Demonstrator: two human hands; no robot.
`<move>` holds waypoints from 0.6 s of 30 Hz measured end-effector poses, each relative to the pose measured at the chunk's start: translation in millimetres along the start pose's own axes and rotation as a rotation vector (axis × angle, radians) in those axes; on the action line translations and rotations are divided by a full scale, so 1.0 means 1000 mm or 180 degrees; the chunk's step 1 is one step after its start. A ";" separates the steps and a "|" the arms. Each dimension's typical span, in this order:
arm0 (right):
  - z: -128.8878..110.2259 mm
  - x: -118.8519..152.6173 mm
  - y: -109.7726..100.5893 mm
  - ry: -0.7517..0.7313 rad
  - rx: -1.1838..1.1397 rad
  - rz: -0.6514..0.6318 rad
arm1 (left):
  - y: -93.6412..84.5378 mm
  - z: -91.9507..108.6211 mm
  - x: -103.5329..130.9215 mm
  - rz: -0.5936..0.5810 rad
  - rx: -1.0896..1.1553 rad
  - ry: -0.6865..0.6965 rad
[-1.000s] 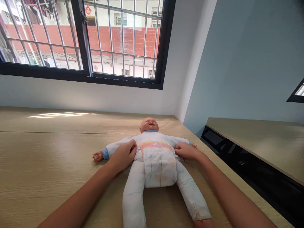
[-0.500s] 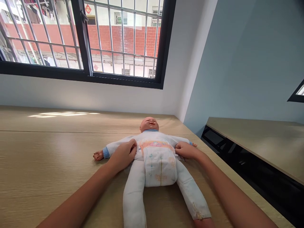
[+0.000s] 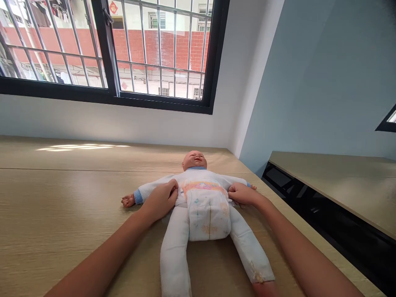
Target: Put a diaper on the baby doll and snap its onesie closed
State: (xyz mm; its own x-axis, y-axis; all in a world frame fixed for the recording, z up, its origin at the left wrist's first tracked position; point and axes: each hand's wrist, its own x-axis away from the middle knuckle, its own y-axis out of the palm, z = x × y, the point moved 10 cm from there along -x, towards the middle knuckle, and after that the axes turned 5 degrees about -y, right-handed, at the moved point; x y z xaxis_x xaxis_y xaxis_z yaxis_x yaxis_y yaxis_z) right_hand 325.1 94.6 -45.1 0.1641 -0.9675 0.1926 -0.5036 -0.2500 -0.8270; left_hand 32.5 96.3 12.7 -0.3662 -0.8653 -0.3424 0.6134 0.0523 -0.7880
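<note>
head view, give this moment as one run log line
left hand: closed at diaper waist edge | right hand: closed at opposite waist edge | doll: face-up on table, legs apart

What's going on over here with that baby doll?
A person is handling a diaper on a baby doll with both bare hands. The doll lies on its back on a wood-grain table, arms spread and legs apart. The diaper's printed front lies up over the doll's belly. The left hand and right hand are at opposite sides of its waist, fingers curled in; exactly what they pinch is hidden.
</note>
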 end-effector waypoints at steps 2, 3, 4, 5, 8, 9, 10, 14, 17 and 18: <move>0.000 0.001 0.000 0.0022 0.0042 -0.0021 | 0.001 -0.001 0.000 -0.0013 -0.0018 -0.0020; -0.001 0.001 0.000 0.0032 0.0064 -0.0023 | 0.001 -0.002 0.000 -0.0018 -0.0033 -0.0029; -0.001 0.002 -0.001 0.0047 0.0084 -0.0024 | 0.001 -0.002 0.000 -0.0020 -0.0049 -0.0039; -0.001 0.002 0.000 0.0061 0.0099 -0.0031 | 0.001 -0.002 0.000 -0.0020 -0.0065 -0.0048; -0.002 0.003 -0.001 0.0091 0.0161 -0.0037 | 0.002 -0.002 -0.001 -0.0044 -0.0095 -0.0056; -0.002 0.003 -0.001 0.0099 0.0199 -0.0033 | 0.003 -0.002 -0.001 -0.0054 -0.0103 -0.0055; -0.003 0.004 -0.001 0.0101 0.0245 -0.0025 | 0.003 -0.003 -0.002 -0.0064 -0.0110 -0.0055; -0.007 0.005 -0.002 0.0103 0.0342 -0.0029 | 0.004 -0.003 -0.002 -0.0083 -0.0125 -0.0051; -0.008 0.006 -0.002 0.0122 0.0263 -0.0009 | 0.004 -0.002 -0.001 -0.0073 -0.0135 -0.0035; -0.007 0.006 -0.002 0.0125 0.0230 0.0004 | 0.004 -0.002 -0.001 -0.0071 -0.0142 -0.0030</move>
State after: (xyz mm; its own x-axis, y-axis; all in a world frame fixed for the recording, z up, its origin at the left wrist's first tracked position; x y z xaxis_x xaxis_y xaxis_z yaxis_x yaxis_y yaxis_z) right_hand 321.1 89.4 -38.2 0.1294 -0.9689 0.2108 -0.4409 -0.2466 -0.8630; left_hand 34.1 98.6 8.8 -0.3728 -0.8710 -0.3198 0.5733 0.0548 -0.8175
